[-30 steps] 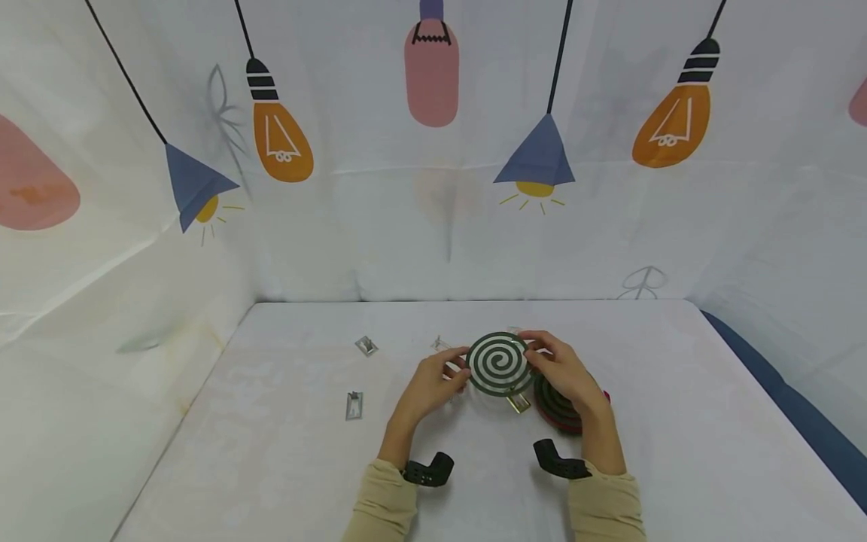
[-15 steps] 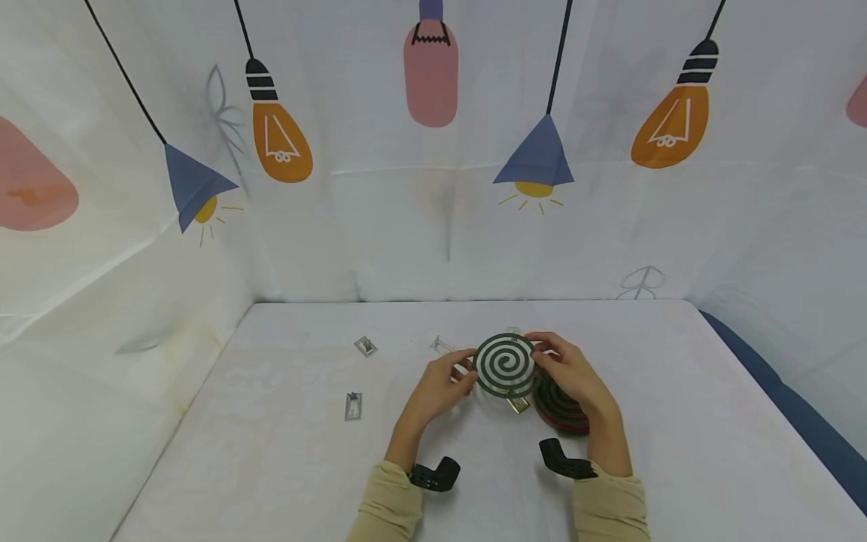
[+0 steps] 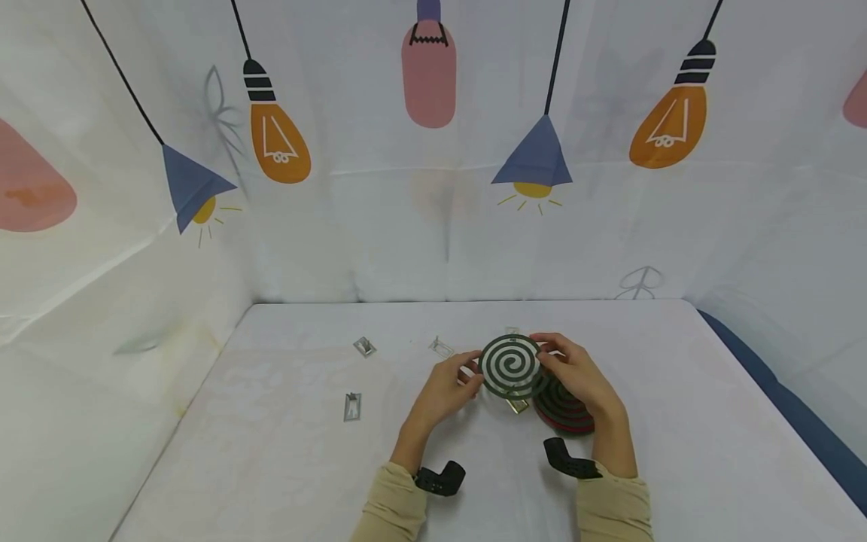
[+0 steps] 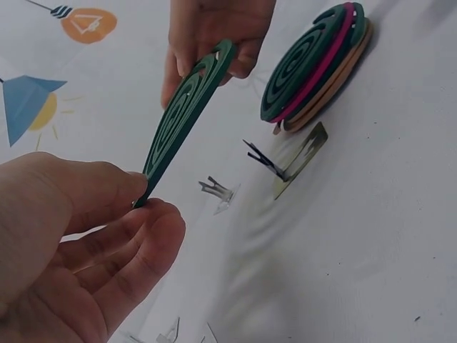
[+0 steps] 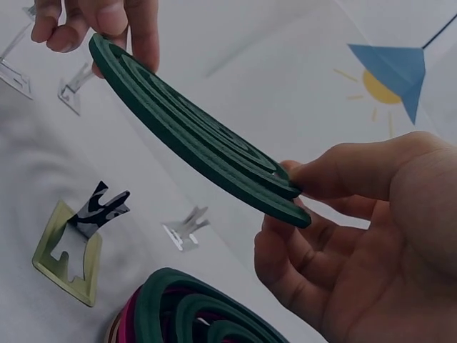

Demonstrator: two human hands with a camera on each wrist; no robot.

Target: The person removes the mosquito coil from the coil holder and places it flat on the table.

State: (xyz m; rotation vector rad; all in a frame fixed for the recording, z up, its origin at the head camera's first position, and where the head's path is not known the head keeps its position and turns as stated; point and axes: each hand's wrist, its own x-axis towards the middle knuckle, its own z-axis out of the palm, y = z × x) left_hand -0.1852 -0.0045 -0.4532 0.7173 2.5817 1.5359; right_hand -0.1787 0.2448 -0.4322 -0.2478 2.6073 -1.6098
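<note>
A green mosquito coil (image 3: pixel 512 364) is held up by both hands over the table, its spiral face visible in the head view. My left hand (image 3: pixel 447 389) pinches its left edge between thumb and fingertips; the left wrist view shows the coil (image 4: pixel 173 125) tilted and nearly edge-on. On the opposite rim, my right hand (image 5: pixel 364 236) pinches the outer end of the spiral. Below and to the right lies a stack of coils (image 3: pixel 566 414), green on top with pink and tan layers beneath. A gold metal coil stand (image 3: pixel 518 406), its prongs bent up, sits beside the stack.
Silver stands lie around the white table (image 3: pixel 271 452): one stand (image 3: pixel 364 346) at the back left, another stand (image 3: pixel 352 406) nearer, and a stand (image 3: pixel 442 346) behind my left hand. One more stand (image 5: pixel 184 232) is behind the coils. A white printed cloth (image 3: pixel 366 241) encloses the back.
Both hands have shifted slightly right, carrying the mosquito coil with them while keeping their pinch on it. More of the stack's red edge shows now. The stands have stayed put.
</note>
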